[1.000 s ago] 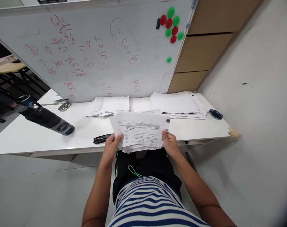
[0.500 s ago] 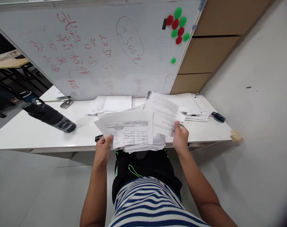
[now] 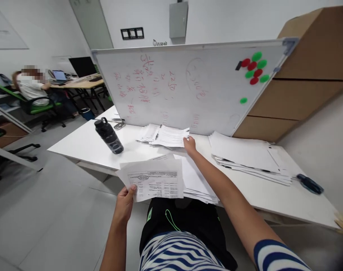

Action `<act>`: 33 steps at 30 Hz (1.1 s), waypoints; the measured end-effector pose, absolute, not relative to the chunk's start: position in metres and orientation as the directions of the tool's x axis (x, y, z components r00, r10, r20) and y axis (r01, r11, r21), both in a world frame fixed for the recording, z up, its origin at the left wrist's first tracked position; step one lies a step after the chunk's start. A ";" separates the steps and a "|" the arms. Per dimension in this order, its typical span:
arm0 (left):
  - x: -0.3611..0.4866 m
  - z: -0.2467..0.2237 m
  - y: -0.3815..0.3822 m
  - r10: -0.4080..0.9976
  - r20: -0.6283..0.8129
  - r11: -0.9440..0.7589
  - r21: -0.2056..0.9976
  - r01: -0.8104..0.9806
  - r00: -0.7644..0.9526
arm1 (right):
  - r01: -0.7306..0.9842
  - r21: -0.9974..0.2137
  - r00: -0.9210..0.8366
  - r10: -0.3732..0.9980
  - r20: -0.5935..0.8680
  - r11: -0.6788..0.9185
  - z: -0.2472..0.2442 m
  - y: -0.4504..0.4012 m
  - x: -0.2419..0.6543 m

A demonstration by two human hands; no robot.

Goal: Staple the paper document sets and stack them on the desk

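My left hand (image 3: 126, 200) pinches the lower left corner of some printed sheets (image 3: 157, 180), held in front of the desk's near edge. An oval mark shows on the top sheet. Farther back, my right hand (image 3: 189, 145) grips the right edge of another printed sheet (image 3: 173, 136), which lies over the back middle paper pile (image 3: 148, 132). Beneath my right forearm, a stack of white paper (image 3: 195, 180) sits at the desk's front edge, partly hidden by the left-hand sheets. A wide paper pile (image 3: 244, 152) is at the right.
On the white desk (image 3: 81, 145) stand a dark bottle (image 3: 109, 136), a mouse (image 3: 119, 125) and a dark object (image 3: 310, 183) at the right. A whiteboard (image 3: 174, 86) with magnets rises behind; cardboard boxes (image 3: 309, 96) are at the right. A person (image 3: 34, 86) sits far left.
My right hand has carried its sheet forward and left to the back pile. My left hand still holds its sheets. The view has tilted up and turned left, bringing a seated person into sight.
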State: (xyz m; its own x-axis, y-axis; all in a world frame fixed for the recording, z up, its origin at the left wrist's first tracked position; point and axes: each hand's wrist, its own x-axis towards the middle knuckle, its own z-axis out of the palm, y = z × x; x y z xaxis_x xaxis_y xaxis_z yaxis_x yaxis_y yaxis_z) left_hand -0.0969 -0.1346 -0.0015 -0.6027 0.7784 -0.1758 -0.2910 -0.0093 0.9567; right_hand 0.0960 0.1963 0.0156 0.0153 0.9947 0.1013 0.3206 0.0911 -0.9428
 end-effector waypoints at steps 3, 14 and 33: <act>-0.094 0.001 -0.141 0.774 -0.195 0.000 0.951 -0.309 -0.602 | 0.344 -0.935 -0.023 0.996 0.083 0.086 0.025 0.200 0.074; -0.061 0.003 -0.086 0.812 -0.145 -0.053 0.946 -0.319 -0.565 | 0.056 -0.989 -0.514 0.853 0.088 0.136 0.056 0.074 0.190; -0.006 0.022 0.020 0.994 -0.067 0.069 0.997 0.021 -0.081 | -0.037 -0.987 -0.047 0.986 0.159 0.158 0.005 0.024 0.252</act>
